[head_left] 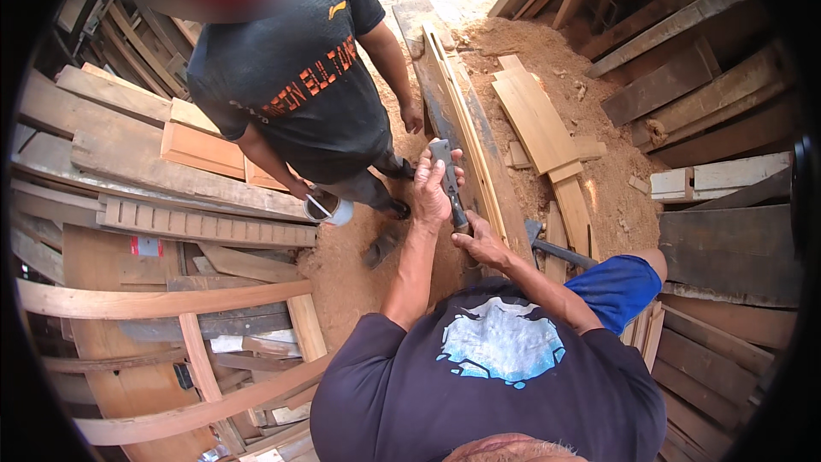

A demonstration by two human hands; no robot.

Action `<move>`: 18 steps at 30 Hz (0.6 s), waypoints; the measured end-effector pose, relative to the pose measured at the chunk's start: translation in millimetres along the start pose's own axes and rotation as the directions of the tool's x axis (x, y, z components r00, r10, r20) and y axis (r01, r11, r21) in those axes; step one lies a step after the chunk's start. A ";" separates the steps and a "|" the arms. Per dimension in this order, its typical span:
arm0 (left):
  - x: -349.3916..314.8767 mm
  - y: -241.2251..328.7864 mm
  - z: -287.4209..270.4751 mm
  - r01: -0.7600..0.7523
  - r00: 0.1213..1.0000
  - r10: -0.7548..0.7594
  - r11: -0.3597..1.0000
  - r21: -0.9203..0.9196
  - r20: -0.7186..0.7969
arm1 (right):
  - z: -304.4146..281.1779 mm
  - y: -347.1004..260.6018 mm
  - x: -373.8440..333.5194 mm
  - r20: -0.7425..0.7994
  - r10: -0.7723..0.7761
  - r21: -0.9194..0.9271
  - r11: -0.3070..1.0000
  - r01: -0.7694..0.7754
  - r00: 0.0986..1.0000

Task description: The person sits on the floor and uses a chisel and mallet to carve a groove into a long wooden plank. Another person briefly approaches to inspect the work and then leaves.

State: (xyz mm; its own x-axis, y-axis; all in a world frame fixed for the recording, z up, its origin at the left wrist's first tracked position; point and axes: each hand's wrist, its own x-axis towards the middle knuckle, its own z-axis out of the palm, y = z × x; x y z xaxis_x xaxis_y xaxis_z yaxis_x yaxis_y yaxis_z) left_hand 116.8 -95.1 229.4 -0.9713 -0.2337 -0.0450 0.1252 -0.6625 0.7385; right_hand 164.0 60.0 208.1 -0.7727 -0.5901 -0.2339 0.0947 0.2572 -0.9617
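Note:
My left hand (433,190) is wrapped round a long, narrow grey-and-black hand tool (444,162), held upright over the workbench's near side. The tool's exact kind cannot be made out. At its lower, dark end my right hand (482,242) is closed, thumb and fingers on the end piece. Just right of the tool, long thin wooden strips (466,111) lie along a worn wooden bench (499,150). Close to my right forearm is a tool with a dark handle and a bluish metal head (560,252).
A co-worker (291,77) stands ahead on the left, a white pail (339,212) at one hand. Light boards (537,120) lie on sawdust (616,120) to the right. Stacked planks (727,248) line the right side. A curved wooden frame (154,302) and more planks fill the left.

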 end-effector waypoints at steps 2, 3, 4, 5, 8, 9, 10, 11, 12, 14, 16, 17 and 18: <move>4.3 5.2 -1.6 0.025 0.999 -0.024 0.999 -0.031 0.035 | 2.8 1.0 4.1 -0.026 -0.015 -0.010 1.000 0.015 1.000; 4.5 4.8 -3.7 0.026 0.998 -0.023 0.999 -0.044 0.053 | 4.3 3.4 6.2 -0.034 -0.030 -0.012 0.999 0.030 0.999; 4.7 4.6 -5.6 0.027 0.997 -0.023 0.998 -0.057 0.071 | 5.4 5.5 7.3 -0.044 -0.045 -0.015 0.999 0.044 0.998; 4.8 4.2 -7.3 0.028 0.996 -0.022 0.997 -0.070 0.090 | 5.6 7.4 7.1 -0.047 -0.046 -0.015 0.999 0.045 0.998; -2.5 4.3 -5.6 0.048 0.995 -0.038 0.993 -0.106 0.097 | 6.3 3.4 0.7 -0.057 -0.051 -0.011 0.999 0.050 0.997; -4.8 4.8 -4.4 0.051 0.994 -0.038 0.992 -0.119 0.106 | 6.5 2.5 -1.8 -0.062 -0.060 -0.010 0.998 0.059 0.996; -7.0 5.7 -3.0 0.053 0.993 -0.038 0.990 -0.132 0.116 | 6.8 2.2 -3.8 -0.067 -0.069 -0.009 0.998 0.069 0.995; -9.0 6.8 -1.8 0.056 0.991 -0.038 0.988 -0.145 0.125 | 7.1 2.9 -5.3 -0.061 -0.047 -0.004 0.999 0.046 0.997; -10.9 8.1 -1.2 0.061 0.991 -0.042 0.987 -0.150 0.129 | 7.5 3.6 -6.3 -0.054 -0.024 -0.001 1.000 0.024 0.998; -14.4 10.7 -0.4 0.070 0.990 -0.048 0.985 -0.159 0.136 | 8.6 3.4 -8.9 -0.041 0.010 0.005 1.000 -0.010 0.999; -17.4 12.7 0.7 0.075 0.990 -0.054 0.985 -0.158 0.131 | 8.5 -1.0 -12.2 -0.032 0.033 0.008 0.999 -0.032 0.999; -18.7 13.4 0.8 0.077 0.990 -0.057 0.985 -0.157 0.128 | 9.6 0.4 -12.8 -0.040 0.006 0.001 1.000 -0.006 0.999; -19.6 13.2 -0.3 0.083 0.990 -0.064 0.985 -0.154 0.123 | 11.3 3.7 -13.5 -0.049 -0.021 -0.006 1.000 0.020 0.999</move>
State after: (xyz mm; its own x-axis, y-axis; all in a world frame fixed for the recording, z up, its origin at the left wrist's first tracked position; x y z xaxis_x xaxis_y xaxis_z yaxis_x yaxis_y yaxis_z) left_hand 137.6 -99.4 239.8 -0.9948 -0.1013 -0.0093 0.0738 -0.7813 0.6197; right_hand 181.9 60.2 206.1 -0.8046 -0.5567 -0.2067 0.0751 0.2499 -0.9653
